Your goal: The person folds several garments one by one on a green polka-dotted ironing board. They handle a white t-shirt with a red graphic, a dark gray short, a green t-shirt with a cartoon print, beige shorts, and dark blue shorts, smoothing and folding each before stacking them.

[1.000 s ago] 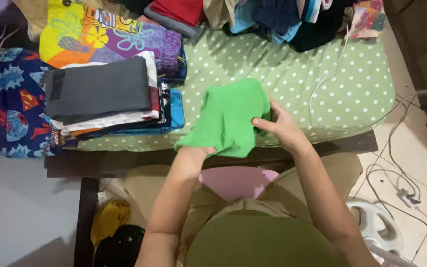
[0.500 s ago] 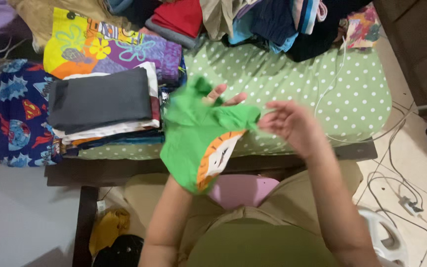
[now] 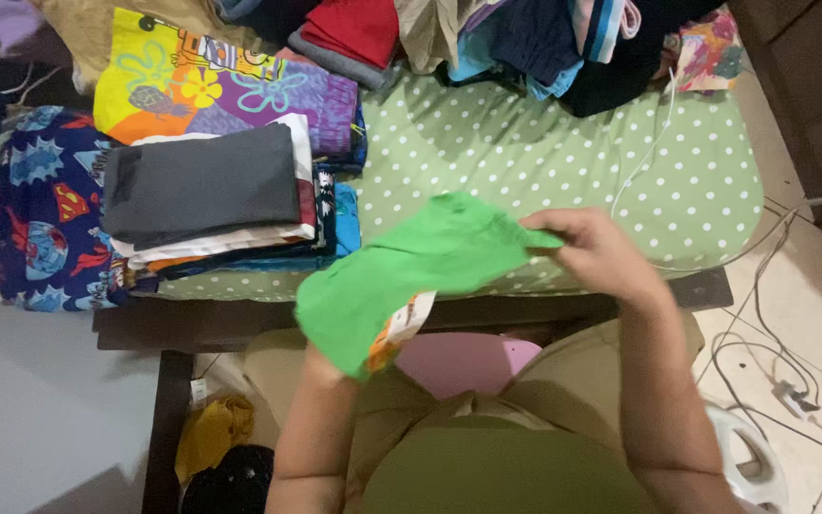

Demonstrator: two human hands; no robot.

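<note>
Above the near edge of the bed (image 3: 487,143), with its green polka-dot sheet, you hold a bright green garment (image 3: 411,271) stretched between your two hands. Your right hand (image 3: 596,252) has its fingers (image 3: 549,224) pinched on the garment's right end, holding it up over the mattress edge. Your left hand (image 3: 321,366) is almost wholly hidden under the cloth at its lower left end; it seems to be grasping the fabric from beneath, though the fingers themselves cannot be made out. An orange and white printed patch (image 3: 397,328) shows on the garment's lower side.

Just to the left of the garment, on the bed, stands a stack of folded clothes (image 3: 211,200) with a dark grey piece on top. Behind it lies a bright cartoon-print cloth (image 3: 221,90), and along the far side a heap of unfolded clothes (image 3: 516,38). A white cable (image 3: 644,157) trails across the sheet at the right.
</note>
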